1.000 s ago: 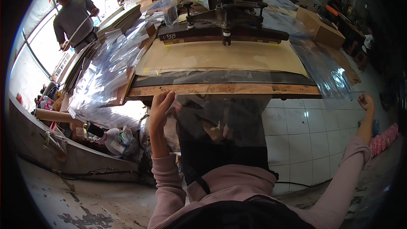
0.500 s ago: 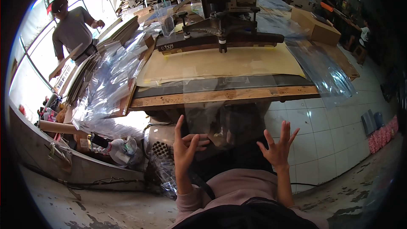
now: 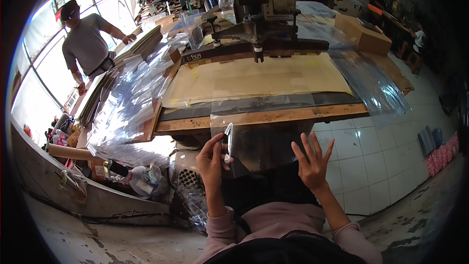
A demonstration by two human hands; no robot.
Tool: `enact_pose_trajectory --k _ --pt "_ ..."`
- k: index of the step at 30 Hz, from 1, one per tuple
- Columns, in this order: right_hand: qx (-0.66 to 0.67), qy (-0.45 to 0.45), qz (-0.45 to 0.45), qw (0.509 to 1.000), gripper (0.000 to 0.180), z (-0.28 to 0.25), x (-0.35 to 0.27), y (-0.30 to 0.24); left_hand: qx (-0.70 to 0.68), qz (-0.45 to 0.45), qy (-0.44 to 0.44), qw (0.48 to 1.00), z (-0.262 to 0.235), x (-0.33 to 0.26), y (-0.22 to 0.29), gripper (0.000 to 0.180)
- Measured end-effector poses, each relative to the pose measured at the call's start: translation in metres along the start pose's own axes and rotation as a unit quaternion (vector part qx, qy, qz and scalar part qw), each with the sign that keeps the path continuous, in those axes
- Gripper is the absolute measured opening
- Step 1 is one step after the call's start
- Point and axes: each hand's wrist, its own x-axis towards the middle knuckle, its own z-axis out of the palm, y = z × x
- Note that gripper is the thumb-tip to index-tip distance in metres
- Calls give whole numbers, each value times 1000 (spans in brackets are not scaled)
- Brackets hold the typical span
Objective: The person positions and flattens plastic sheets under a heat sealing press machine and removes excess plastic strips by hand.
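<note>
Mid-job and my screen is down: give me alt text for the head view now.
The person's left hand pinches a clear plastic sheet draped over the worktable's wooden front edge; the right hand is open, fingers spread. Beyond, a dark press overhangs a yellowish sheet, and a co-worker stands at left.

Clearance exists between the right fingers (image 3: 308, 147) and the bench (image 3: 342, 110). Access above the yellow sheet (image 3: 249, 68) is open from the front; the press bar (image 3: 293, 46) obstructs the rear, loose plastic sheets (image 3: 129, 88) the left
</note>
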Motion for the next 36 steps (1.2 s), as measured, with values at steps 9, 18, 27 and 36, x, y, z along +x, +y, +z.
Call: enact_pose_trajectory --k 9,18,27,36 --pt "178 -38 -2 983 50 -13 27 -26 -9 53 -2 999 -2 36 9 24" --pt "99 53 63 992 53 13 37 -9 -35 42 50 997 -3 26 -15 23" --pt "125 25 105 986 45 8 59 4 286 126 11 950 9 71 37 20" --pt "117 39 95 988 41 8 65 6 374 192 -24 907 -2 88 22 21"
